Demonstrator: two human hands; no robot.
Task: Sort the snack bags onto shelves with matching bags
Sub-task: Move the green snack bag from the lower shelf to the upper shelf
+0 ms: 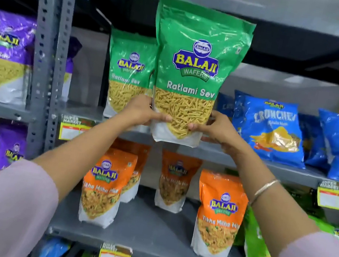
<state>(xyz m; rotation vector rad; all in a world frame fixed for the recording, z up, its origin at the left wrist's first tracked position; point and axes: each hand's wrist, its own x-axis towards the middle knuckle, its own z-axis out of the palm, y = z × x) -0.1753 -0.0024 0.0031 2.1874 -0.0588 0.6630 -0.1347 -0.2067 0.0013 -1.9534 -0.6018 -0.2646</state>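
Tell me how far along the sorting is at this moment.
Done: shelves look grouped, orange Tikha Mitha Mix bags below, blue Crunchex bags to the right. In hand: the left hand and right hand hold a green Ratlami Sev bag upright beside a matching green bag on the shelf. Left: setting it down and releasing.

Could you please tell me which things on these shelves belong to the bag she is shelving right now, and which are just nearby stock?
In the job:
- green Ratlami Sev bag, held by left hand and right hand
- matching Ratlami Sev bag on the shelf
- middle shelf

Just nearby:
- orange Tikha Mitha Mix bags
- blue Crunchex bags
- purple sev bags
- price tags
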